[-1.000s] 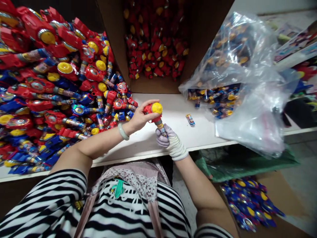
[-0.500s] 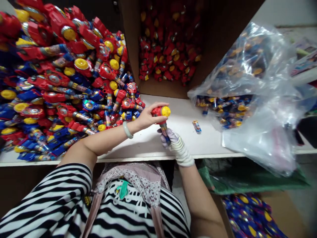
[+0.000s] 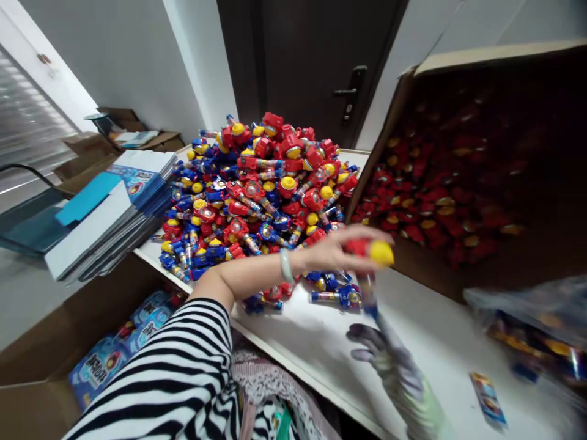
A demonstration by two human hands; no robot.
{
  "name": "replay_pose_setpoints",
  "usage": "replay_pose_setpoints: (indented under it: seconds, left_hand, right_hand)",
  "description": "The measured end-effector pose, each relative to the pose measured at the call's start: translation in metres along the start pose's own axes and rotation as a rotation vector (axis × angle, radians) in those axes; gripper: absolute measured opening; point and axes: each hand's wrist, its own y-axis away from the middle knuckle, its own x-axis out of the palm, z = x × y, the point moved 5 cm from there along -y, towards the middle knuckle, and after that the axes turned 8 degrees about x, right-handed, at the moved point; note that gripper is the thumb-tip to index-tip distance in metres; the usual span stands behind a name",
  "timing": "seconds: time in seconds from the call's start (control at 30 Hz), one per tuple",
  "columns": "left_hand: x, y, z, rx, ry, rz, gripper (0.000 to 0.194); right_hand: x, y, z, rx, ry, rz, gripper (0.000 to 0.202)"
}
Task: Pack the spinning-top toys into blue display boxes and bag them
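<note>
My left hand (image 3: 332,250), bare with a pale bangle at the wrist, is closed around a toy (image 3: 367,286) with a red body, a yellow round knob and a clear tube hanging down to a blue end. My right hand (image 3: 383,348), in a white and purplish glove, is just below the tube's end with its fingers apart. Blur hides whether a fingertip touches the tube. Behind my left hand rises a large pile of red and blue toys (image 3: 257,201) of the same sort. One blue toy (image 3: 337,297) lies near its right edge.
A cardboard box (image 3: 426,269) of red toys stands at the right. Beside it lies a plastic bag (image 3: 541,299) of toys and a small printed packet (image 3: 488,400). At left are stacked flat cartons (image 3: 105,220) and a low box (image 3: 41,403) with blue packages.
The view has swung left, bringing the door and cartons into sight. My left hand still holds the toy; my gloved right hand has loosened from the tube and dropped just below it.
</note>
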Motion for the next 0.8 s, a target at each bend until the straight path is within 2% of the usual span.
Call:
replay_pose_setpoints:
  seconds: [0.1, 0.13, 0.17, 0.23, 0.3, 0.37, 0.4, 0.47, 0.5, 0.57, 0.63, 0.67, 0.7, 0.73, 0.77, 0.8]
  left_hand:
    - [-0.123, -0.041, -0.101, 0.453, -0.366, -0.674, 0.044]
    - [-0.161, -0.053, -0.128, 0.515, -0.466, -0.785, 0.045]
    - [-0.197, -0.066, -0.149, 0.503, -0.556, -0.85, 0.044]
    - [-0.259, -0.09, -0.17, 0.329, -0.713, -0.809, 0.05]
    - [-0.304, -0.097, -0.178, 0.203, -0.914, -0.805, 0.057]
    - [-0.328, -0.094, -0.174, 0.072, -1.104, -0.76, 0.063]
    - [-0.331, -0.092, -0.169, 0.013, -1.182, -0.722, 0.065]
    - [-0.319, -0.088, -0.159, -0.031, -1.313, -0.642, 0.067]
    - [-0.302, -0.089, -0.155, 0.013, -1.381, -0.603, 0.068]
    - [-0.246, -0.095, -0.14, 0.214, -1.473, -0.485, 0.062]
    - [-0.167, -0.106, -0.105, 0.411, -1.404, -0.227, 0.043]
    - [-0.123, -0.112, -0.076, 0.409, -1.29, -0.043, 0.033]
    - [-0.077, -0.118, -0.039, 0.329, -1.166, 0.188, 0.027]
    - [-0.036, -0.122, 0.002, 0.203, -1.061, 0.348, 0.024]
    - [-0.001, -0.127, 0.046, 0.051, -0.969, 0.422, 0.021]
    - [0.026, -0.134, 0.088, -0.087, -0.895, 0.415, 0.019]
  right_hand:
    - [-0.06, -0.005, -0.017, 0.028, 0.056, -0.238, 0.082]
    - [-0.076, -0.006, -0.029, 0.083, 0.085, -0.292, 0.084]
    - [-0.087, -0.006, -0.042, 0.143, 0.104, -0.315, 0.085]
    - [-0.095, -0.006, -0.067, 0.25, 0.093, -0.286, 0.08]
    - [-0.088, -0.002, -0.08, 0.267, 0.046, -0.248, 0.074]
    - [-0.077, 0.008, -0.083, 0.236, 0.021, -0.237, 0.071]
    - [-0.072, 0.014, -0.081, 0.216, 0.024, -0.235, 0.072]
    - [-0.068, 0.028, -0.075, 0.191, 0.045, -0.233, 0.072]
    - [-0.069, 0.034, -0.072, 0.193, 0.055, -0.239, 0.072]
    - [-0.079, 0.041, -0.067, 0.202, 0.068, -0.287, 0.072]
    - [-0.103, 0.041, -0.063, 0.195, 0.085, -0.402, 0.073]
    - [-0.119, 0.04, -0.06, 0.169, 0.126, -0.488, 0.073]
    - [-0.136, 0.039, -0.057, 0.127, 0.207, -0.592, 0.071]
    - [-0.153, 0.038, -0.052, 0.081, 0.324, -0.703, 0.068]
    - [-0.168, 0.039, -0.047, 0.043, 0.464, -0.806, 0.065]
    - [-0.18, 0.039, -0.044, 0.024, 0.606, -0.888, 0.062]
